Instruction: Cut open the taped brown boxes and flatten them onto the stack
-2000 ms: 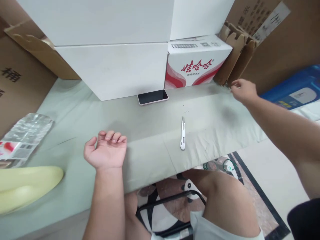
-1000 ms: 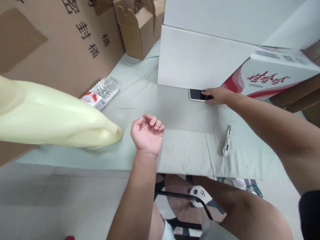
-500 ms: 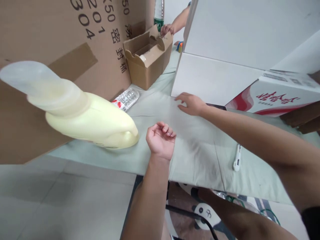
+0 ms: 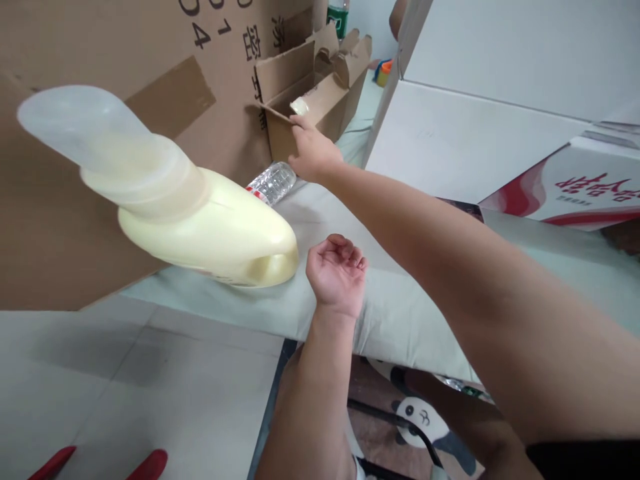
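My right hand (image 4: 316, 152) reaches across to the near end of an open brown cardboard box (image 4: 345, 110). Its fingers are bent over the box's top edge, with the thumb lower down on the outside. A pale, whitish item (image 4: 300, 105) shows at the box's opening. My left hand (image 4: 338, 275) rests palm up over the table's front part, loosely curled and holding nothing. Left of it leans a large pale-yellow container (image 4: 215, 227) with a translucent top. A clear plastic bottle (image 4: 274, 183) lies between that container and the box.
A large printed cardboard sheet or carton (image 4: 100, 40) rises at the left. White boxes (image 4: 450, 140) and a red-and-white carton (image 4: 575, 187) stand at the right. A green-labelled bottle (image 4: 338, 19) is behind the brown box. Cloth covers the table (image 4: 395, 320); red footwear (image 4: 150, 465) shows below.
My right hand has moved left and forward from beside the white box to the brown box. The other person's hand has left the brown box. My left hand keeps its pose; the view has shifted.
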`<action>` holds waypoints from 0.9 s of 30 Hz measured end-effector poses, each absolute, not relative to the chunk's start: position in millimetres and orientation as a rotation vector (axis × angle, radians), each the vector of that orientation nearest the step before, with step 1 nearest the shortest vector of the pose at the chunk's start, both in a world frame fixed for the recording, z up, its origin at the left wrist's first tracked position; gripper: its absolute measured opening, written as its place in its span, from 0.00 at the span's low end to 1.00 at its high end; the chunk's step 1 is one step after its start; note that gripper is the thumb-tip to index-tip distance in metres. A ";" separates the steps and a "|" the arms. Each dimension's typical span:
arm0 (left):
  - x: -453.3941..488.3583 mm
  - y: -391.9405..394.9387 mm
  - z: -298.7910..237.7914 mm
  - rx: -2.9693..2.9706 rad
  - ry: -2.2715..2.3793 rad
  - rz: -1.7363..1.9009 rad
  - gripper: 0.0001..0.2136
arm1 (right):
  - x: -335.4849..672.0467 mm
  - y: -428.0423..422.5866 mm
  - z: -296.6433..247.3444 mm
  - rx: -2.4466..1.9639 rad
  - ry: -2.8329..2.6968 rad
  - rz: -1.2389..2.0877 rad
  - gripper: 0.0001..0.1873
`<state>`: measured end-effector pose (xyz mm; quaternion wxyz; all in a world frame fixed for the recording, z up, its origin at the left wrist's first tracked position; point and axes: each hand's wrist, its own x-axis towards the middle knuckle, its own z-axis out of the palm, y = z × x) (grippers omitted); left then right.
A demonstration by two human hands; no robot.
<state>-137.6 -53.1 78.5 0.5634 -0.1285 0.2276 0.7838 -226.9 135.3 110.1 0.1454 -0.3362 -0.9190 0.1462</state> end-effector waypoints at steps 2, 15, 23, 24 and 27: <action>-136.6 -53.8 78.8 -0.262 0.549 1.858 0.12 | -213.6 133.7 108.4 -1.019 -2.572 0.361 0.23; -107.8 -46.3 76.6 0.114 0.891 2.160 0.22 | -95.3 95.0 94.2 -1.105 -2.402 0.245 0.28; -117.4 -45.0 69.2 0.353 1.340 2.505 0.12 | 79.4 9.3 105.8 -0.704 -2.164 0.561 0.17; -120.0 -44.3 68.0 0.390 1.379 2.500 0.11 | 102.8 -3.8 106.8 -0.620 -2.175 0.613 0.16; -121.8 -40.8 65.8 0.591 1.378 2.398 0.14 | 153.8 -35.6 108.3 -0.520 -2.219 0.623 0.16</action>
